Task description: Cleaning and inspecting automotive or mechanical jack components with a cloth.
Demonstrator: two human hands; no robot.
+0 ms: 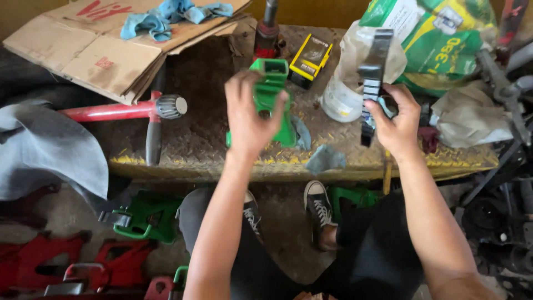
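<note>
- Left hand (251,114) wrapped around green jack stand base (270,97), fingers curled over its upper body, gripping it upright above diamond-plate bench (222,150).
- Green base standing on or just above the bench top, hollow square neck facing up near the hand's fingertips; contact with the plate hidden by the hand.
- Right hand (395,119) pinching black toothed ratchet post (373,78), thumb and fingers pressed on its lower half, post raised nearly upright, teeth along its left edge.
- Post held well apart from the green base, to its right, in front of clear plastic bag (347,83).
- Green and yellow printed sack (444,44) behind the right hand, crumpled grey paper (469,119) just beside it.
- Yellow and black box (312,58) lying on the bench behind the green base, near red bottle jack (266,41).
- Red-handled tool (119,110) with knurled metal knob lying across the bench's left part, under flattened cardboard (105,50) carrying blue rag (169,15).
- Small blue-grey cloth (325,158) at the bench's front edge, between the two wrists.
- Grey fabric (47,150) draped at far left.
- Second green stand base (147,216) on the floor below, red stands (66,264) near it at lower left.
- Black sneakers (319,208) and dark trousers visible under the bench edge.
</note>
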